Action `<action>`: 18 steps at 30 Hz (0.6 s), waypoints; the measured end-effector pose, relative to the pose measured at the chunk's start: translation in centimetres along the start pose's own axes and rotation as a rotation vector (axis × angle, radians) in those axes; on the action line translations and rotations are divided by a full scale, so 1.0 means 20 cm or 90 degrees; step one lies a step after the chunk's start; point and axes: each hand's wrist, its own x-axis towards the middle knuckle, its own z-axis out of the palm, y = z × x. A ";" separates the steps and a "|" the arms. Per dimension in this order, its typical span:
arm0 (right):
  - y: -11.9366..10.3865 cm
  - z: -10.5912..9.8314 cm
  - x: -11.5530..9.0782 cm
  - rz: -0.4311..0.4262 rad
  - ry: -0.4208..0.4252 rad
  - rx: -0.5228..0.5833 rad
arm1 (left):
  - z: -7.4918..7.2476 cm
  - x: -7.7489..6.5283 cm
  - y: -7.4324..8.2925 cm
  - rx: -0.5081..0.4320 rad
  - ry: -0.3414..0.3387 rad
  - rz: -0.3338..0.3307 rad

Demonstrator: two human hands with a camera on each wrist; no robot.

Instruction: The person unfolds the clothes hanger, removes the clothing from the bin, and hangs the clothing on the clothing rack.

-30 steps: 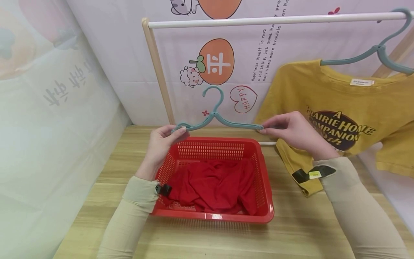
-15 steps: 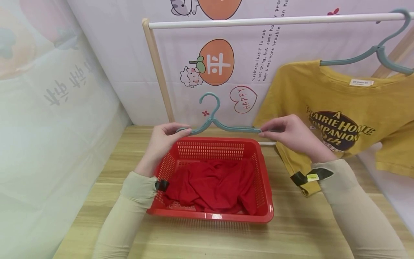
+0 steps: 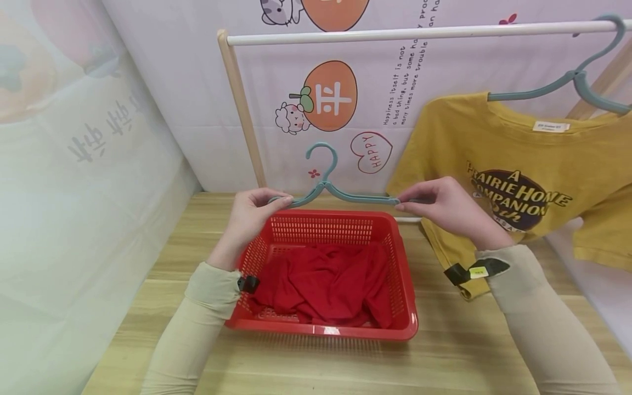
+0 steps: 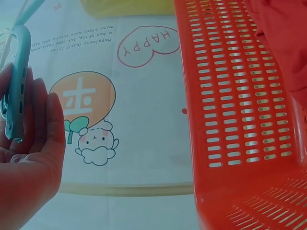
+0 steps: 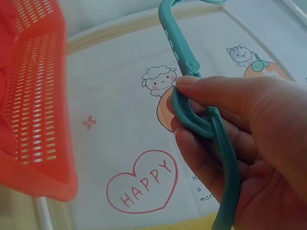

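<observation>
A teal folding clothes hanger (image 3: 360, 197) is held up over the back rim of a red plastic basket (image 3: 340, 331), its hook pointing upward. My left hand (image 3: 247, 216) pinches the hanger's left arm near the tip. At the opposite end, my right hand (image 3: 441, 206) grips the right arm between thumb and fingers. In the right wrist view, a hinged teal piece (image 5: 226, 163) runs down across the palm. Crumpled red fabric (image 3: 331, 285) lies in the basket; its full shape is hidden by the folds.
Behind the basket stands a rack with a white rail (image 3: 345, 36) and a wooden post (image 3: 242, 109). On the right, a yellow T-shirt (image 3: 449, 137) hangs from another teal hanger (image 3: 528, 94), close to my right hand. The basket sits on a wood-grain surface (image 3: 306, 367).
Between the first frame and the second, both hands lowered the hanger slightly, with a small shift left. Since then it has stayed almost still, and the basket has not moved.
</observation>
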 end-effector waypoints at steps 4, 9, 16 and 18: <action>0.00 0.00 0.00 -0.003 0.001 -0.001 | 0.00 0.00 0.00 -0.004 0.001 0.001; 0.01 0.00 -0.01 -0.010 0.000 -0.003 | -0.01 0.00 0.00 0.000 0.003 0.005; 0.01 0.00 -0.01 -0.013 0.000 0.000 | -0.02 0.01 0.01 0.008 0.013 0.010; 0.02 0.00 -0.01 -0.016 0.001 -0.001 | -0.02 0.01 0.01 0.009 0.018 0.008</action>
